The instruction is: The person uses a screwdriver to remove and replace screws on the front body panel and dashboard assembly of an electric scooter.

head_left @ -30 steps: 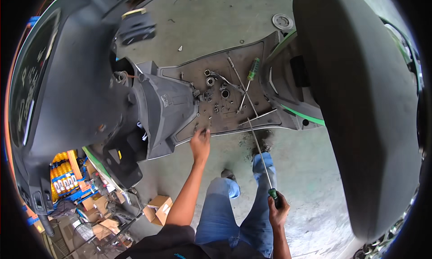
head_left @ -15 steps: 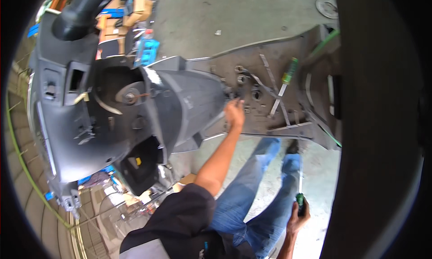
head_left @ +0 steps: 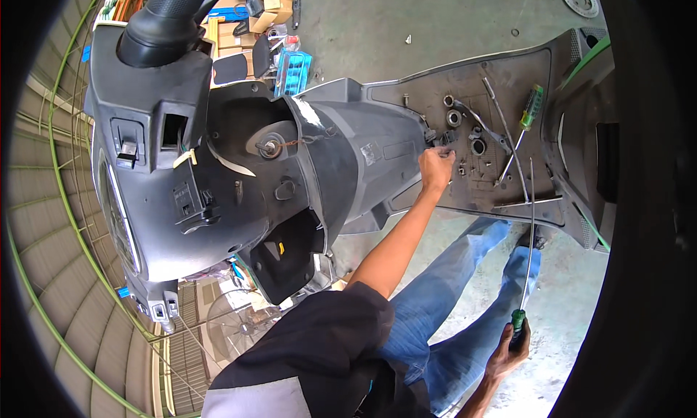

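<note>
My left hand [head_left: 435, 168] is on the scooter's footboard [head_left: 501, 193], beside the lower tip of the grey leg-shield panel [head_left: 363, 149]. Its fingers are pinched together at a small dark part [head_left: 450, 136]; what lies between them is too small to make out. In my right hand [head_left: 510, 352], low at the right, a long screwdriver [head_left: 532, 258] is gripped by its green handle, the thin shaft pointing up across the footboard's near edge. A second green-handled screwdriver [head_left: 533, 107] lies on the footboard, along with a metal rod [head_left: 504, 120], a ring-shaped part [head_left: 454, 118] and several small fasteners.
The scooter's handlebar grip [head_left: 163, 26] and dark cowl fill the left. A key [head_left: 270, 148] sits in the ignition. Cardboard boxes [head_left: 272, 7] and a blue crate [head_left: 293, 73] stand on the floor beyond. A round disc [head_left: 579, 0] lies far right; a fan [head_left: 243, 327] stands lower left.
The whole view has shifted, so the scooter appears farther right. My left hand stays at the panel tip, and my right hand still grips the long screwdriver.
</note>
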`<move>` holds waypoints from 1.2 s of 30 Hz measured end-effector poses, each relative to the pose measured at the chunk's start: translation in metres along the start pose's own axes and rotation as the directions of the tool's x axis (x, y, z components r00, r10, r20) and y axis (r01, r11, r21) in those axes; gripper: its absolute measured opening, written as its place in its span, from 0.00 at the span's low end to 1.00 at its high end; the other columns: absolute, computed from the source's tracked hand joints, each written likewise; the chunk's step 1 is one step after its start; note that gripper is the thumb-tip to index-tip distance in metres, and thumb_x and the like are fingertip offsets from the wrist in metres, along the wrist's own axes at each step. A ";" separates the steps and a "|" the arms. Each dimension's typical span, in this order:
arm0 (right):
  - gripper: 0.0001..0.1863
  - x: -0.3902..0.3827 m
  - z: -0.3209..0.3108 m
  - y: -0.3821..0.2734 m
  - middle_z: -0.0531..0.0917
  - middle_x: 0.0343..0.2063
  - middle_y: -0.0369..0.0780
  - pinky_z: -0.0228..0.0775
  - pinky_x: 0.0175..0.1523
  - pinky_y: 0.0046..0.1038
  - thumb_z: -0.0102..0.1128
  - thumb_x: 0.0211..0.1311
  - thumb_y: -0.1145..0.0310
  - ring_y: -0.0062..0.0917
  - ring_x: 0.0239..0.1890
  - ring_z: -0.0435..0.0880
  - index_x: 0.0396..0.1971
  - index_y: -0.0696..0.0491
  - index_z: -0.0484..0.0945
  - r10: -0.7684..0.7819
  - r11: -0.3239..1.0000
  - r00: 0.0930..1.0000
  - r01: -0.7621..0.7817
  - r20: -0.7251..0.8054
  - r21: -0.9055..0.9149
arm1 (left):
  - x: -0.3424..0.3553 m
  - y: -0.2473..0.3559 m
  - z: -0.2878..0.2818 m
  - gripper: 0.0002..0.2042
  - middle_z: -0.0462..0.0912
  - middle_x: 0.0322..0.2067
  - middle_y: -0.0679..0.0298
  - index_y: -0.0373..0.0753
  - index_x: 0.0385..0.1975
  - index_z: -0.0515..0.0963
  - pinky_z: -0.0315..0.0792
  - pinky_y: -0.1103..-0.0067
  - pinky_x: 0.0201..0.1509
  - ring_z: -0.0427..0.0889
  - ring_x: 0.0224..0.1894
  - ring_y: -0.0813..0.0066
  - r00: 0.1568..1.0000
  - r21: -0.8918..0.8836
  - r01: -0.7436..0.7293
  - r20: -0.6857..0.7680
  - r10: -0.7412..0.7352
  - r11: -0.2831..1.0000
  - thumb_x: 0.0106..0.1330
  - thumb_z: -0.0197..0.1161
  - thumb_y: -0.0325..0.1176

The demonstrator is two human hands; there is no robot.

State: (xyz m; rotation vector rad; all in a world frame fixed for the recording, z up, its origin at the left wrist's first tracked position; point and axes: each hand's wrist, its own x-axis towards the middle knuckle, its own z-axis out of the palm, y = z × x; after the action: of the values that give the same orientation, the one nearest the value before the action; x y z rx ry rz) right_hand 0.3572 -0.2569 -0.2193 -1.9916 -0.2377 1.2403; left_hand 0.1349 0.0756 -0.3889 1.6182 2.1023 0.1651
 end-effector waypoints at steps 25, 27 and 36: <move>0.18 -0.011 -0.029 -0.027 0.82 0.32 0.45 0.68 0.23 0.24 0.67 0.61 0.66 0.24 0.24 0.76 0.43 0.66 0.79 -0.293 0.947 0.900 0.319 0.324 -0.030 | -0.072 0.099 -0.177 0.10 0.85 0.48 0.55 0.38 0.46 0.80 0.79 0.64 0.60 0.84 0.55 0.60 0.771 -0.783 0.621 0.620 0.144 0.045 0.73 0.59 0.34; 0.18 -0.007 -0.040 -0.028 0.83 0.37 0.49 0.75 0.28 0.30 0.68 0.57 0.76 0.33 0.30 0.81 0.47 0.67 0.79 -0.449 0.828 0.806 0.537 0.387 -0.159 | -0.067 0.094 -0.180 0.10 0.86 0.44 0.52 0.36 0.45 0.80 0.82 0.65 0.55 0.86 0.50 0.59 0.783 -0.750 0.558 0.617 0.074 0.355 0.72 0.60 0.35; 0.08 -0.005 -0.036 -0.032 0.82 0.48 0.56 0.76 0.31 0.36 0.61 0.65 0.77 0.43 0.33 0.82 0.44 0.54 0.80 -0.588 0.727 0.678 0.682 0.441 -0.078 | -0.065 0.098 -0.193 0.11 0.85 0.44 0.51 0.35 0.45 0.79 0.85 0.67 0.50 0.87 0.49 0.58 0.811 -0.811 0.534 0.571 0.125 0.240 0.72 0.60 0.36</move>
State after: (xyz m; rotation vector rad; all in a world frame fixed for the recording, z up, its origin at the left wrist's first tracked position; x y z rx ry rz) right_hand 0.3920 -0.2551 -0.1855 -1.5796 -1.2377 1.1369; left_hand 0.1480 0.0805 -0.1636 0.4425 1.1948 0.6782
